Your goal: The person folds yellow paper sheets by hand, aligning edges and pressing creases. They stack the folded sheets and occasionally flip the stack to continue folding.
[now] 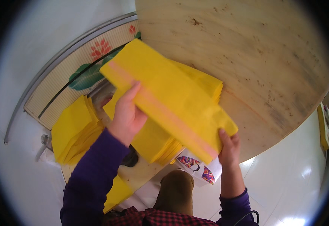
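Both my hands hold up a flat yellow envelope (168, 86) with a pink strip along its near long edge, tilted down to the right. My left hand (126, 117) grips that near edge towards its left end, thumb on top and fingers mostly hidden beneath. At the lower right corner, my right hand (229, 147) pinches the envelope with its thumb on top. Beneath it lies a stack of yellow envelopes (149, 145), partly covered. Another yellow stack (206, 80) shows behind its far edge. Left of my left hand stands a further thick stack (72, 132).
A round wooden table (262, 75) spreads to the far right. Along the left runs a ribbed panel (51, 96) with painted flowers. A black object (131, 158) sits beside my left forearm. Near my knee is a white box (198, 169) with a colourful pattern; more yellow material (117, 194) lies below.
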Demonstrator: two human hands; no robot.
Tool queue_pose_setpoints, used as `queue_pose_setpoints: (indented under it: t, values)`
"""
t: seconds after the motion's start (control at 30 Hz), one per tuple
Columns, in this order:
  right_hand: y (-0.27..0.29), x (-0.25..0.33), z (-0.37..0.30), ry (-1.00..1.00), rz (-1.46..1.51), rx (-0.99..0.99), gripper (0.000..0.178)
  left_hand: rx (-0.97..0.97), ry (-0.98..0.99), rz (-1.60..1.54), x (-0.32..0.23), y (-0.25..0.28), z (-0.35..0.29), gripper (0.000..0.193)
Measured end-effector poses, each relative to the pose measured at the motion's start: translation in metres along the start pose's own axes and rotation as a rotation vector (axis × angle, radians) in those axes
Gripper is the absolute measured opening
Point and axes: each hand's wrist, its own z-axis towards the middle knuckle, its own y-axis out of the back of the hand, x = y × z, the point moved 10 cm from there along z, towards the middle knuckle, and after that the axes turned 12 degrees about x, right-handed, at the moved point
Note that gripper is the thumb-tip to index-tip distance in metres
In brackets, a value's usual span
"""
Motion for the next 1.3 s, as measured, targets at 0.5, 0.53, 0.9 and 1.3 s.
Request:
queue_pose_setpoints:
  t: [0.5,0.53,0.9,1.3]
  values:
    - [0.061,-0.006,0.204,-0.079,-0.355,-0.118,0.028,-0.141,0.185,0.392,0.05,0.08,0.225,0.02]
    - [0.061,-0.01,0.207,-0.094,-0.416,-0.103,0.029,-0.14,0.193,0.395,0.053,0.089,0.228,0.02]
    - [0.062,-0.02,0.202,-0.135,-0.683,-0.086,0.03,-0.287,0.333,0.477,0.066,0.148,0.219,0.024]
    - [0.063,-0.017,0.193,-0.098,-0.773,-0.123,0.044,-0.442,0.193,0.571,0.043,0.181,0.219,0.041]
